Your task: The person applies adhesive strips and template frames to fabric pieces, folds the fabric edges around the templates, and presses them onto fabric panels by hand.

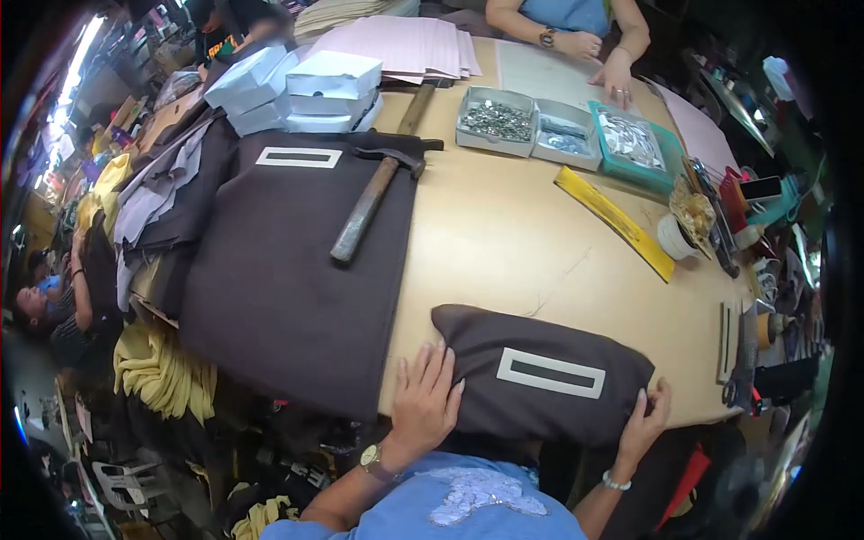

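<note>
In the head view a dark fabric piece [481, 346] with a white rectangular frame [551, 373] on it lies near the front table edge. My left hand [425, 396] rests at its left edge, palm down with fingers stretched out. At the opposite end my right hand [644, 421] touches the cloth's right edge, thumb and fingers apart. To the left lies a larger dark fabric piece [288, 261] bearing another white frame [299, 157]. A hammer [367, 207] with a worn wooden handle lies on that larger cloth.
White boxes [333, 76] stand at the back left. Open trays of small metal parts [493, 121] and a teal basket [666, 171] sit at the back. A yellow strip [616, 223] lies right of centre. Opposite, another person's hands [616, 72] rest on the table.
</note>
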Motion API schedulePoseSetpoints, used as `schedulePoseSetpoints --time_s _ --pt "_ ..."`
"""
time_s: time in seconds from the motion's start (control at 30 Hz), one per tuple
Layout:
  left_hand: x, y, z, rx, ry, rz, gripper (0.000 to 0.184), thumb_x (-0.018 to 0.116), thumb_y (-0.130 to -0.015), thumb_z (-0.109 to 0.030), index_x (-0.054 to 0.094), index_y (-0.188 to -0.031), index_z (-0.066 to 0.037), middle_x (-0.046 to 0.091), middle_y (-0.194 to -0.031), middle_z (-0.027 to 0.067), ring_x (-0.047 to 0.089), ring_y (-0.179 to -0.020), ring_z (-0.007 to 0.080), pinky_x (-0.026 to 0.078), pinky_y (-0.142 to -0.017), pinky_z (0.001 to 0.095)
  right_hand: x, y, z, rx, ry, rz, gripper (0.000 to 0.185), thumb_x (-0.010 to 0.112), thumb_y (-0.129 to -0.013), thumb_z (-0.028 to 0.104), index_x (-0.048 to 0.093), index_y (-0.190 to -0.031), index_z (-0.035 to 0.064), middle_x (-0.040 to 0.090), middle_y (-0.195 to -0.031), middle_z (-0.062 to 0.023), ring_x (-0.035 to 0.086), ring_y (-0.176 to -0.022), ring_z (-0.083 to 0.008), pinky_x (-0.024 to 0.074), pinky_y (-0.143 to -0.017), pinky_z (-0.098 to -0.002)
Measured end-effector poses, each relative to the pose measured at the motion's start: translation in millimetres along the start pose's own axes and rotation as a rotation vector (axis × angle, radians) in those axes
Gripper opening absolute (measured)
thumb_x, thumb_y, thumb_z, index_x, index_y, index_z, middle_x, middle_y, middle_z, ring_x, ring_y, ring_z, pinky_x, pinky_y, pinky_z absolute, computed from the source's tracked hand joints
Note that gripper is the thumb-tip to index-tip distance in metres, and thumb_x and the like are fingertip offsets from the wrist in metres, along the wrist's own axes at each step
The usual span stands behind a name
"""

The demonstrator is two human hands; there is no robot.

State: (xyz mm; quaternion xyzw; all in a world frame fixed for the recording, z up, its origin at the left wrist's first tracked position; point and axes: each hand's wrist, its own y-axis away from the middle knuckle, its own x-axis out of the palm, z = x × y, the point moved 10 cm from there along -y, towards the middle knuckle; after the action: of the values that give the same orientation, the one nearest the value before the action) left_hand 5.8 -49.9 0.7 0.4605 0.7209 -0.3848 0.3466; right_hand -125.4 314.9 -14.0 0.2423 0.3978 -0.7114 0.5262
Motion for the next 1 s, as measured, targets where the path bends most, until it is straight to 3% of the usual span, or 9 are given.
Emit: schedulePoseSetpoints --time_s 0.07,0.13,0.2,0.3,0.43,0.6,0.67,0.8,1.0 --pt "-17.7 3.3 1.6 -0.021 0.226 -0.098 0.045 0.059 -0.085 -0.008 0.050 -0.127 0.007 0.050 -0.129 0.0265 0.047 -0.123 0.0386 0.032 -0.104 0.0500 -2.7 9.5 12.2 0.004 -0.134 0.040 0.012 0.054 -0.092 0.006 0.051 -0.099 -0.0040 0.056 -0.107 -0.0141 0.054 -0.101 -0.0252 0.0406 -0.091 -0.0330" --pt "-38.9 13.1 9.0 -0.076 0.469 -0.210 0.042 0.057 -0.085 -0.003 0.051 -0.126 0.007 0.051 -0.128 0.0274 0.048 -0.122 0.0396 0.034 -0.105 0.0465 -1.4 -1.9 48.3 0.064 -0.432 -0.036 0.008 0.054 -0.093 0.004 0.047 -0.091 0.0012 0.047 -0.083 -0.0037 0.048 -0.079 -0.0141 0.0423 -0.075 -0.0283" --pt "-97.6 20.2 20.0 -0.061 0.220 -0.451 0.043 0.049 -0.085 0.003 0.049 -0.128 0.007 0.050 -0.131 0.0258 0.046 -0.126 0.0366 0.033 -0.107 0.0424 6.4 -18.8 89.6 0.005 -0.744 -0.100 0.009 0.054 -0.093 0.004 0.046 -0.088 0.0043 0.044 -0.077 0.0001 0.044 -0.073 -0.0088 0.0406 -0.067 -0.0253" --pt "-200.4 36.8 73.7 -0.346 0.068 -0.824 0.047 0.044 -0.087 0.004 0.045 -0.134 0.004 0.047 -0.139 0.0168 0.042 -0.131 0.0273 0.027 -0.110 0.0374 45.7 -28.8 193.3 -0.092 -0.984 0.257 0.020 0.056 -0.091 0.002 0.042 -0.081 0.0100 0.041 -0.076 0.0041 0.036 -0.067 -0.0026 0.0315 -0.059 -0.0176" --pt "-316.4 46.1 109.2 -0.238 -0.327 -1.032 0.042 0.046 -0.091 0.001 0.047 -0.133 0.002 0.049 -0.137 0.0161 0.045 -0.128 0.0290 0.031 -0.107 0.0367 86.6 -11.3 330.4 -0.304 -1.174 0.532 0.015 0.055 -0.089 -0.003 0.047 -0.082 0.0074 0.045 -0.074 0.0029 0.039 -0.065 -0.0026 0.0341 -0.057 -0.0186" --pt "-393.3 -12.7 190.5 -0.095 -0.566 -0.873 0.042 0.047 -0.092 -0.003 0.046 -0.134 0.000 0.048 -0.137 0.0170 0.044 -0.128 0.0317 0.035 -0.105 0.0372 140.2 4.0 434.8 -0.552 -1.148 0.600 0.021 0.051 -0.087 -0.006 0.064 -0.103 -0.0032 0.062 -0.092 -0.0100 0.058 -0.083 -0.0150 0.0460 -0.078 -0.0256" --pt "-392.4 -48.7 230.4 -0.086 -0.614 -0.753 0.044 0.049 -0.093 -0.011 0.044 -0.136 -0.001 0.046 -0.138 0.0187 0.043 -0.128 0.0330 0.033 -0.106 0.0384 171.1 6.3 449.5 -0.463 -1.228 0.632 0.024 0.053 -0.086 -0.002 0.064 -0.106 -0.0043 0.062 -0.097 -0.0123 0.060 -0.087 -0.0186 0.0456 -0.082 -0.0266" --pt "-344.1 -107.4 306.3 -0.107 -0.779 -0.573 0.049 0.051 -0.094 -0.027 0.045 -0.135 0.000 0.044 -0.139 0.0192 0.039 -0.130 0.0345 0.028 -0.109 0.0385 224.1 4.6 448.3 -0.380 -1.134 0.614 0.033 0.061 -0.082 0.008 0.062 -0.112 -0.0049 0.060 -0.108 -0.0156 0.061 -0.096 -0.0260 0.0453 -0.089 -0.0315" --pt "-246.9 -161.9 360.9 -0.344 -0.818 -0.322 0.059 0.042 -0.096 -0.043 0.038 -0.140 -0.003 0.036 -0.147 0.0124 0.024 -0.138 0.0355 0.021 -0.108 0.0574 254.0 -11.6 429.8 -0.458 -0.808 0.529 0.040 0.063 -0.079 0.011 0.058 -0.115 -0.0065 0.058 -0.115 -0.0196 0.057 -0.107 -0.0346 0.0435 -0.094 -0.0365"
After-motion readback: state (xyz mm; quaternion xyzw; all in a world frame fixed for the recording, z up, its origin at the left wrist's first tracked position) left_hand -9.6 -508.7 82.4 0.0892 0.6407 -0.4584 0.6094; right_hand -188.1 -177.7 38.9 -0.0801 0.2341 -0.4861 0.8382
